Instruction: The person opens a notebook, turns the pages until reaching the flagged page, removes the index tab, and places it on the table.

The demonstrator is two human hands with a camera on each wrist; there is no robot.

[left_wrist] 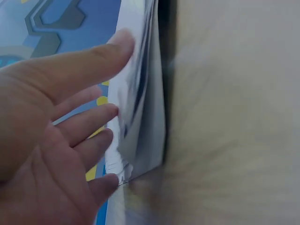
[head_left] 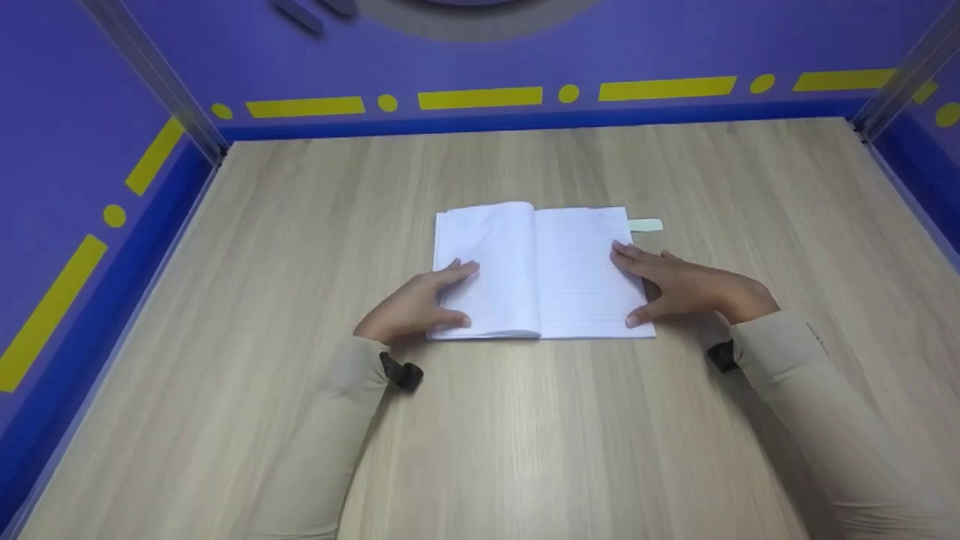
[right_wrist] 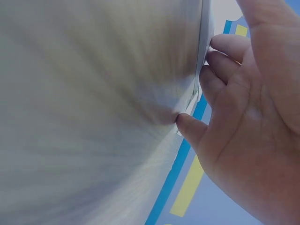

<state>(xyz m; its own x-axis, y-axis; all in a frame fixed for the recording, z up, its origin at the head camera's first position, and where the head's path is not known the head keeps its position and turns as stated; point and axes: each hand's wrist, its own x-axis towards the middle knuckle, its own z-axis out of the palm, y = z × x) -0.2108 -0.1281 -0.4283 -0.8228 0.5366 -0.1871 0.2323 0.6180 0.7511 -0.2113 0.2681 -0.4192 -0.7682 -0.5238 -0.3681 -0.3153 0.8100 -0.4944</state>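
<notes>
As the left hand and right hand rest, loosely spread, over its sides, a notebook lies open.
Light, even pressure should best steady the pages.

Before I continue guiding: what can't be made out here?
Head: underside of the notebook, hidden by its pages.
Head: whether the pale tab extends underneath; the notebook covers it.
Left wrist: page edges, too blurred to count.
Right wrist: right hand, thumb tip cut off by top edge.
</notes>
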